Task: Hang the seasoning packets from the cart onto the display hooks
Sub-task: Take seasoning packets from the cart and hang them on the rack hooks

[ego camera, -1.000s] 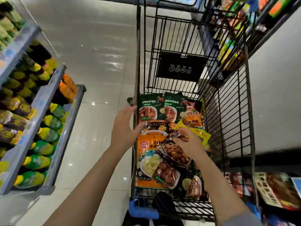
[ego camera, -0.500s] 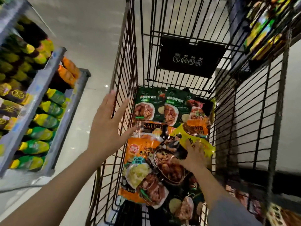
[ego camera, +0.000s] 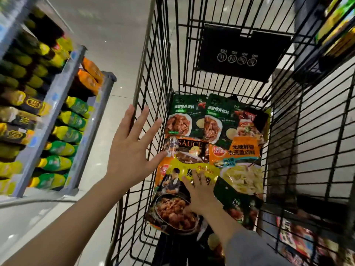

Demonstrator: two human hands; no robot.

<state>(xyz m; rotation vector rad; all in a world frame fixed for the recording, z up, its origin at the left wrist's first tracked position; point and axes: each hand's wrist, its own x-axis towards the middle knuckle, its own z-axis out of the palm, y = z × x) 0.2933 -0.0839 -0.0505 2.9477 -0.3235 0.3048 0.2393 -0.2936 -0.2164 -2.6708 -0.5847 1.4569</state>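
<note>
R hand point(ego camera: 199, 196) lies flat, fingers spread, on the yellow packet point(ego camera: 194, 172), long axis across the cart point(ego camera: 153, 104). L hand point(ego camera: 130, 148) open, holds nothing, at cart's side; R nearer.

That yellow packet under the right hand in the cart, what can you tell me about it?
The yellow packet is a glossy plastic pouch with a yellow top band, a printed figure in dark clothes and a pan of browned meat lower down. It lies flat, slightly tilted, on top of the other packets inside the black wire cart. The right hand rests on it with fingers spread; whether it grips is unclear.
</note>
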